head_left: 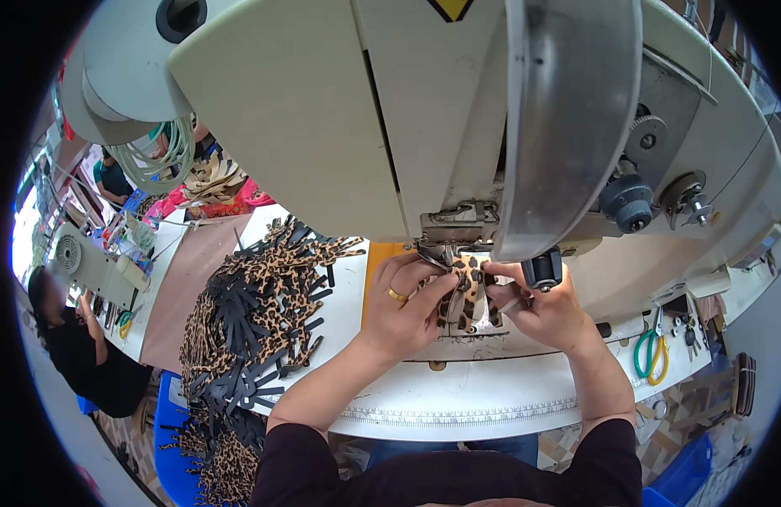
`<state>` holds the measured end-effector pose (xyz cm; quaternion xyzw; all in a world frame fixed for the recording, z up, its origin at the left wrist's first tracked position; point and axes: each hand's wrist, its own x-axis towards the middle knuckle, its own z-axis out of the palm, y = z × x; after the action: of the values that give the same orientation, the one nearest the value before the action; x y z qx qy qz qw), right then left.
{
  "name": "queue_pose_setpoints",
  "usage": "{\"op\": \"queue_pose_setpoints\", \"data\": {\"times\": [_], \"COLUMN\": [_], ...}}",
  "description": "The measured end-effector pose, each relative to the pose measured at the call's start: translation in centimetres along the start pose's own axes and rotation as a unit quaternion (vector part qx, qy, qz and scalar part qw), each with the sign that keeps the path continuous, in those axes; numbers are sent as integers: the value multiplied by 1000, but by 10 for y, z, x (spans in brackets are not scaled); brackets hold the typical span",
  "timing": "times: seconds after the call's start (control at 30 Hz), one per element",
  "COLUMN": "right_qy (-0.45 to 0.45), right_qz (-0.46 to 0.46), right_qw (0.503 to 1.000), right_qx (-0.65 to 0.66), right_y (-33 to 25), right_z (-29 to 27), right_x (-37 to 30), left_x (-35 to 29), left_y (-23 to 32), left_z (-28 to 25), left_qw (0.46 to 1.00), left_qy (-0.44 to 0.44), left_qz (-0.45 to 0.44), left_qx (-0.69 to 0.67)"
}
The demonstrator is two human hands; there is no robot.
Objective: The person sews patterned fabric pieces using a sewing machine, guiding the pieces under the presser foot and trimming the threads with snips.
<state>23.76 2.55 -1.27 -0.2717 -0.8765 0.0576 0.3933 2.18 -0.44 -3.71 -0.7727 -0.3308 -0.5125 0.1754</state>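
Observation:
A small leopard-print fabric piece [468, 287] with dark strips lies under the needle area of a large cream sewing machine [306, 110]. From its left side my left hand [403, 306], with a gold ring, is closed on the piece, thumb and fingers at its edge. On the other side my right hand [547, 308] pinches the opposite edge, its fingers partly behind a dark knob-ended lever [543, 270]. The presser foot [441, 253] sits right above the fabric. The needle itself cannot be made out.
Left of my hands, a heap of leopard-print and black strips [247, 296] spills off the table toward a blue bin [166, 422]. Green- and yellow-handled scissors [652, 355] lie at the right. A ruler strip [458, 416] edges the table. Another person [86, 346] sits far left.

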Motion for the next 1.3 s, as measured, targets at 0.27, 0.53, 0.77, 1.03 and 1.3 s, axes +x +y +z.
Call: {"op": "queue_pose_setpoints", "data": {"times": [0.27, 0.53, 0.77, 1.03, 1.3], "right_qy": [25, 30, 14, 26, 66], "right_qz": [32, -70, -99, -98, -92], "right_qw": [990, 997, 994, 994, 993], "right_qx": [138, -2, -53, -27, -22], "right_y": [-6, -31, -31, -12, -1], "right_z": [-3, 2, 12, 21, 22], "right_x": [3, 10, 7, 8, 12], "left_x": [8, 27, 5, 1, 7], "left_y": [-21, 10, -8, -13, -24], "left_z": [-28, -54, -35, -27, -23], "left_qw": [998, 989, 995, 997, 998], "left_qy": [-33, -148, -66, -53, -53], "left_qz": [-20, 16, 70, 55, 39], "left_qx": [51, 8, 5, 6, 25]}}
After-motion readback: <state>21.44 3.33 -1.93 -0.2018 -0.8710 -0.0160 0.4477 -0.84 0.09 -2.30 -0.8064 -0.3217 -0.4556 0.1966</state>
